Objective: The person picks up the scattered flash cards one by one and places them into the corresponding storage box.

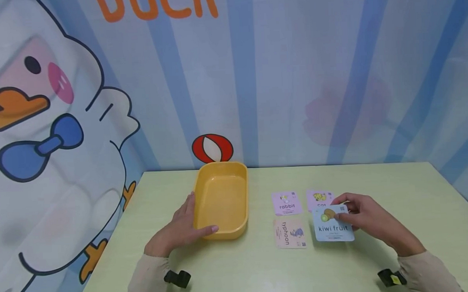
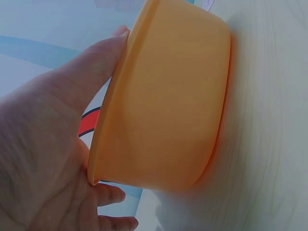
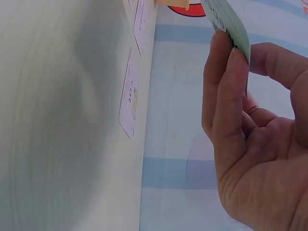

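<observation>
My right hand (image 1: 362,212) pinches a pale blue "kiwi fruit" flashcard (image 1: 331,232) between thumb and fingers. In the right wrist view the card (image 3: 231,26) is lifted off the table, seen nearly edge-on. It partly covers the purple "cat" card (image 1: 317,197) in the head view. At the near left corner of a yellow plastic bin (image 1: 220,206), my left hand (image 1: 179,231) rests with fingers spread along the side and thumb on the front rim. The left wrist view shows the bin's outer wall (image 2: 163,96) beside that hand.
A purple "rabbit" card (image 1: 287,203) and a pinkish "typhoon" card (image 1: 290,234) lie flat between the bin and the held card. The pale wooden table (image 1: 261,274) ends at a blue striped backdrop (image 1: 278,75) with a duck picture.
</observation>
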Demonstrator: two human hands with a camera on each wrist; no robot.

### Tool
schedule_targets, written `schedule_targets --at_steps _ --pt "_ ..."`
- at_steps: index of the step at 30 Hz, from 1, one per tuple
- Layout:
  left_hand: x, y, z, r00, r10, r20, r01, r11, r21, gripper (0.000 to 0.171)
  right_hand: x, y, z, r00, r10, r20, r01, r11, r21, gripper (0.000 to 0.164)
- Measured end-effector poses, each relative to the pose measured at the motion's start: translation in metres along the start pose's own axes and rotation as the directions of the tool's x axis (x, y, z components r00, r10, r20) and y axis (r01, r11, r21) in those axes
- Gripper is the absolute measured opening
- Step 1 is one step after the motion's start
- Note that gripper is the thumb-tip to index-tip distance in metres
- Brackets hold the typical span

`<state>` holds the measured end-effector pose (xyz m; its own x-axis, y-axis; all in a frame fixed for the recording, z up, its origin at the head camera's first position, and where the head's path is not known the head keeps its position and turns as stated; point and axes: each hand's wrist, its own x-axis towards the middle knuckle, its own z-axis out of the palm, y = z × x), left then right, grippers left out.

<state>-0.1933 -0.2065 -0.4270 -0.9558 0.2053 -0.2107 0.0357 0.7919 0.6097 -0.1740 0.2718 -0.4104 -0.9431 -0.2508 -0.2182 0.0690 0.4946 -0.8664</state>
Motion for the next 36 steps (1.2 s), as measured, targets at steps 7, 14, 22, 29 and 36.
schedule_targets --at_steps 7,14,22,29,36 --pt "0.0006 -0.0005 0.0009 1.000 -0.015 -0.002 0.015 1.000 0.008 0.130 0.0022 -0.0031 0.0009 1.000 0.000 -0.005 0.000 1.000 0.026 0.042" --pt "0.0017 -0.0012 0.0014 1.000 -0.010 -0.002 0.010 1.000 0.004 0.130 0.0026 -0.0074 0.0018 1.000 -0.018 -0.017 0.018 1.000 0.023 0.042" --pt "0.0021 -0.0022 0.0026 1.000 0.000 -0.007 0.000 1.000 -0.008 0.128 0.0045 -0.0082 0.0047 0.999 -0.023 -0.046 0.024 0.999 0.037 0.041" --pt "0.0025 -0.0028 0.0030 1.000 0.009 -0.014 -0.009 1.000 -0.012 0.128 0.0063 -0.0077 0.0055 0.997 -0.039 -0.064 0.041 0.999 0.024 0.040" --pt "0.0018 -0.0028 0.0023 1.000 0.012 -0.008 -0.012 1.000 -0.008 0.128 0.0088 -0.0068 0.0071 0.996 -0.039 -0.085 0.039 0.999 -0.013 0.042"
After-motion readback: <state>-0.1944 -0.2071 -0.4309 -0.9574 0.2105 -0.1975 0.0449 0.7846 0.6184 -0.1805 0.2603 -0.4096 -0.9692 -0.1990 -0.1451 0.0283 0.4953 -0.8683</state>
